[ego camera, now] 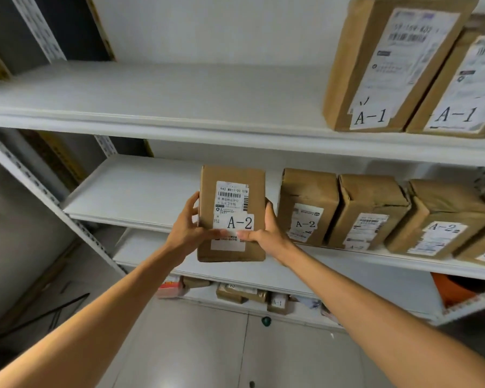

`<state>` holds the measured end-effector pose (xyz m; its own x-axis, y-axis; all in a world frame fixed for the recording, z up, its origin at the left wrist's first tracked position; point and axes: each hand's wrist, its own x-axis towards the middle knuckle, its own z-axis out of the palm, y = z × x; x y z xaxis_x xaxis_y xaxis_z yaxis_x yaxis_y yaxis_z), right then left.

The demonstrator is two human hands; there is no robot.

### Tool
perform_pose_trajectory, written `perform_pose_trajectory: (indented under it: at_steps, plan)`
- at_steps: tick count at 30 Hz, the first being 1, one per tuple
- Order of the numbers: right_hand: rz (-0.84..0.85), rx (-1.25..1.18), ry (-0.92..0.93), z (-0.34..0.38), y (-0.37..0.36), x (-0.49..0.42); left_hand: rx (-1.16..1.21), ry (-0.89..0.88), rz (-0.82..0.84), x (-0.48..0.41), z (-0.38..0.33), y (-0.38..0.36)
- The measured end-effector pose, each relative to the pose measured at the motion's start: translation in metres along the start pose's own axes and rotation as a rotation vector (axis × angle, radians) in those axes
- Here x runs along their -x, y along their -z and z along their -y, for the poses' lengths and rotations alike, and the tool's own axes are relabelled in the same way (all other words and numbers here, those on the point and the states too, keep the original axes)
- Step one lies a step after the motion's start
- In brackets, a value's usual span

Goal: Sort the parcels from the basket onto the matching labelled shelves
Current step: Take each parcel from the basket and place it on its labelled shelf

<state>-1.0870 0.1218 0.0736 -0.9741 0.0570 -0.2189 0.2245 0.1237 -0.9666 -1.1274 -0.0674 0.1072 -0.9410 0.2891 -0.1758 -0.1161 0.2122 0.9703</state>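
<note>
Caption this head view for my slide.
A-2 parcel gripped by left hand and right hand before the shelf holding other A-2 parcels.

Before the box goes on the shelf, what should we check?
1. Label on the held parcel reads A-2: ok.
2. Both the left hand and the right hand grip its sides: ok.
3. The middle shelf holds A-2 parcels, so it matches: ok.
4. Bare space to the left of them: ok.
5. Parcel resting on the shelf: not ok, it is held in front.
6. Shelf's own label: cannot tell.
</note>
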Motion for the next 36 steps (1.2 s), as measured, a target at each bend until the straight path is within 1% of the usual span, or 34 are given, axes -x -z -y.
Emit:
perform_pose_trajectory:
  at_steps: [2,8,11,14,16,19,22,24,27,31,36]
  plan:
    - [-0.035,0.012,-0.011,-0.004,-0.006,-0.008,0.035,0.014,0.027,-0.014,0.006,0.007]
    - [-0.202,-0.035,-0.1,-0.002,-0.021,-0.03,0.112,0.036,0.192,-0.069,0.011,0.021]
    - [-0.303,-0.016,-0.079,0.0,-0.029,-0.042,0.101,0.015,0.235,-0.091,0.014,0.022]
    - [-0.432,0.054,-0.058,0.002,-0.033,-0.055,0.034,-0.023,0.285,-0.113,0.014,0.025]
    - [-0.475,0.079,-0.073,0.005,-0.036,-0.059,0.005,-0.01,0.325,-0.122,0.012,0.025]
    - [-0.473,0.149,-0.124,0.01,-0.039,-0.059,0.033,0.011,0.342,-0.126,0.016,0.025]
    - [-0.514,0.196,-0.17,0.01,-0.03,-0.066,0.023,0.024,0.359,-0.133,0.023,0.027]
    - [-0.521,0.184,-0.207,0.007,-0.024,-0.071,0.011,0.033,0.389,-0.136,0.028,0.025]
    - [-0.487,0.165,-0.255,0.007,-0.026,-0.073,0.002,0.051,0.406,-0.137,0.036,0.023]
    - [-0.49,0.109,-0.266,0.011,-0.026,-0.078,-0.024,0.051,0.435,-0.143,0.04,0.023]
    - [-0.523,0.125,-0.275,0.003,-0.024,-0.08,-0.037,0.022,0.391,-0.144,0.047,0.013]
